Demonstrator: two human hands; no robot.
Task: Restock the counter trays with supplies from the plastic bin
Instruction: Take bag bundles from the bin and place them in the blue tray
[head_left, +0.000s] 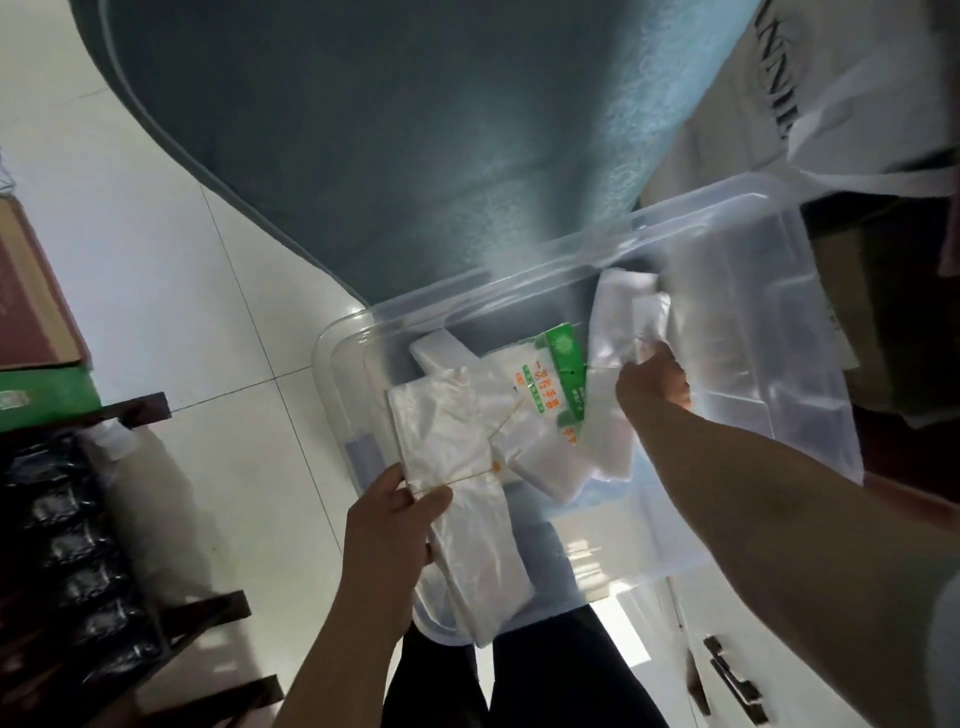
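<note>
A clear plastic bin (810, 291) sits below me, with bundles of white plastic bags inside. My left hand (392, 525) grips one banded bundle of white bags (457, 467) at the bin's near left edge, thumb on top. My right hand (652, 387) reaches into the bin and pinches another bundle of clear bags (621, 322) near the middle. Between the two bundles lies a green and white packet of disposable gloves (558, 374).
A grey-blue mat (389, 130) covers the floor beyond the bin. A dark wooden rack (156, 613) with black packets stands at the left, below a cardboard box (36, 322). A white printed bag (852, 83) lies at top right, a cabinet door (727, 670) at bottom right.
</note>
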